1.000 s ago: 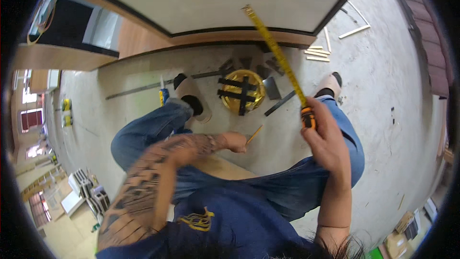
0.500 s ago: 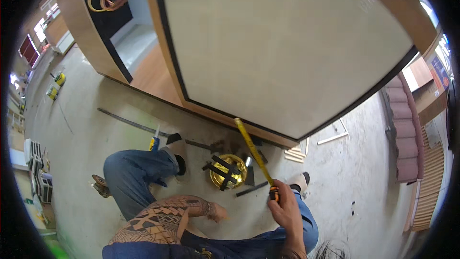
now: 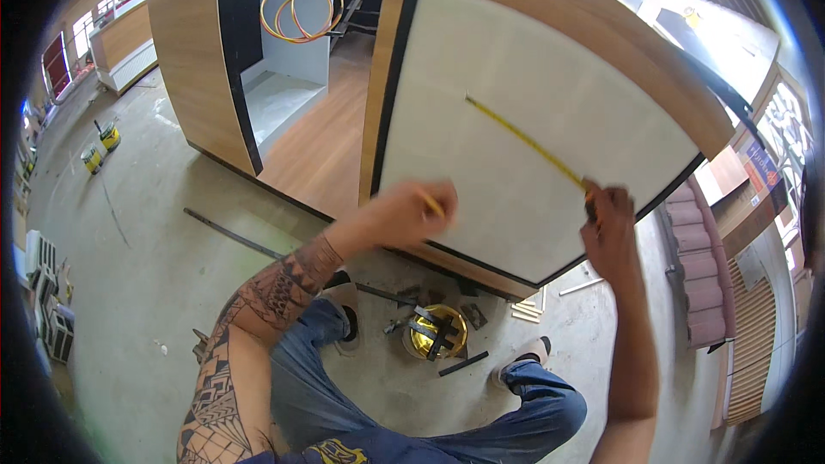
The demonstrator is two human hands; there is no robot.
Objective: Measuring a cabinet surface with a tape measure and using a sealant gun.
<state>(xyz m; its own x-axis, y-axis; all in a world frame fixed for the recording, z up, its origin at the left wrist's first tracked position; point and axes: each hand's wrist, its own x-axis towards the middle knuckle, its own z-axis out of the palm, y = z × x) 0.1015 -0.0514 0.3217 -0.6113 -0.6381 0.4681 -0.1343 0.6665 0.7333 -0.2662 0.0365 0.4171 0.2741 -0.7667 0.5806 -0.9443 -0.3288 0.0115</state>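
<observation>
A large white panel (image 3: 516, 51) with a black edge and wood-look border stands in front of me. My right hand (image 3: 612, 228) is closed round a tape measure (image 3: 526, 141), held at the panel's right part. Its yellow blade runs out up and left across the white face; I cannot tell whether it touches. My left hand (image 3: 404, 213), blurred by motion, is closed on a thin yellow stick that looks like a pencil (image 3: 432, 203). It hovers before the panel's lower left, below the blade's free end.
Between my feet sits a shiny gold round dish (image 3: 422, 344) with black strips across it. Another black strip (image 3: 463, 363) lies beside it, and pale wood sticks (image 3: 526, 311) to the right. Coiled cables (image 3: 301, 33) hang in the open cabinet. Mauve ribbed pieces (image 3: 693, 266) stand at right.
Both hands have risen from low near the floor to the panel. The tape blade has gone from the panel's lower edge to across its face. My view has tilted up and shifted left.
</observation>
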